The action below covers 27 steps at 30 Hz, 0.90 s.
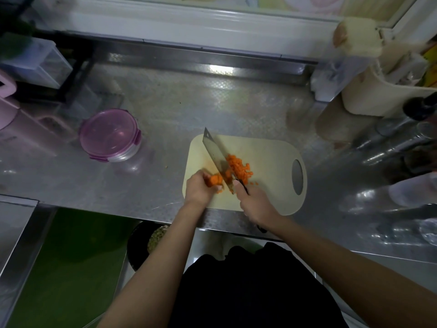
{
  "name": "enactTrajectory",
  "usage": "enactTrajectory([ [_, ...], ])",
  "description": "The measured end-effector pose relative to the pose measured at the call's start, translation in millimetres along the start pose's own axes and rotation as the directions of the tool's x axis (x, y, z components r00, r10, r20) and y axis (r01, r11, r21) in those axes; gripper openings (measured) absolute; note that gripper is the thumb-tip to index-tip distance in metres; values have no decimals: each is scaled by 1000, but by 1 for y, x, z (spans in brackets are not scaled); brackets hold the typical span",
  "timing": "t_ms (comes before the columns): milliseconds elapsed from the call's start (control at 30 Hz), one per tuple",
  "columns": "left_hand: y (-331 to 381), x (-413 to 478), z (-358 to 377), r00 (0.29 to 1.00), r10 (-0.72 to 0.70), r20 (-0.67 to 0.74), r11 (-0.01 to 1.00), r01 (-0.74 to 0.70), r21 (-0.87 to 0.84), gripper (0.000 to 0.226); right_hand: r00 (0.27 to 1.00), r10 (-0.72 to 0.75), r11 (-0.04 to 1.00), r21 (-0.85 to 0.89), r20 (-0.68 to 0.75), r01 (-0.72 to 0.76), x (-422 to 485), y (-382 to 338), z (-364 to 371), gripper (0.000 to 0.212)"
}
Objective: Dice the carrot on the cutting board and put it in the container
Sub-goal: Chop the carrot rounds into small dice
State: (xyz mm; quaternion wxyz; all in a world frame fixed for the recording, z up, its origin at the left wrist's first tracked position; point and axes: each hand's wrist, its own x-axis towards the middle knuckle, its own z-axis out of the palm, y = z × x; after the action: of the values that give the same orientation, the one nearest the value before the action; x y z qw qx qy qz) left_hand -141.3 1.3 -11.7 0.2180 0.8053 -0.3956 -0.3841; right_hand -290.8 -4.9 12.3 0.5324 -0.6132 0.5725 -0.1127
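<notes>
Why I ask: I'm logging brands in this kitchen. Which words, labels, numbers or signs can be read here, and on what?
No text can be read anywhere in this picture.
Knife: no legible mark on the blade.
Container: no print visible on the purple lid.
Cutting board: plain, no lettering.
Yellow thing at the right edge: too blurred to tell whether it carries print.

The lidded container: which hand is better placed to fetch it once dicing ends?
Probably the left hand: it holds only a carrot piece, and the container stands left of the cutting board, while the right hand grips the knife.
</notes>
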Motion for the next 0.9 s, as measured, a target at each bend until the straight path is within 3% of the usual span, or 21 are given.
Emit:
enactTrajectory([
  [233,-5,-1,-1,992,88,-89,996,-85,37,24,999,-36,988,-150,-35,30,-1,1,2,38],
  [400,-6,-2,1,986,106,-125,994,-105,16,11,1000,-17,978,-206,-19,13,1,0,6,52],
  [600,-5,-1,7,989,74,-125,982,-94,-163,12,1000,-18,987,-156,8,19,1,-3,4,47],
  [733,-4,0,10,984,64,-166,985,-89,-146,2,999,-35,991,-132,12,37,1,-5,0,39],
  [900,-1,2,11,975,17,-222,993,-42,-109,12,999,-43,987,-155,4,44,1,-4,1,45],
])
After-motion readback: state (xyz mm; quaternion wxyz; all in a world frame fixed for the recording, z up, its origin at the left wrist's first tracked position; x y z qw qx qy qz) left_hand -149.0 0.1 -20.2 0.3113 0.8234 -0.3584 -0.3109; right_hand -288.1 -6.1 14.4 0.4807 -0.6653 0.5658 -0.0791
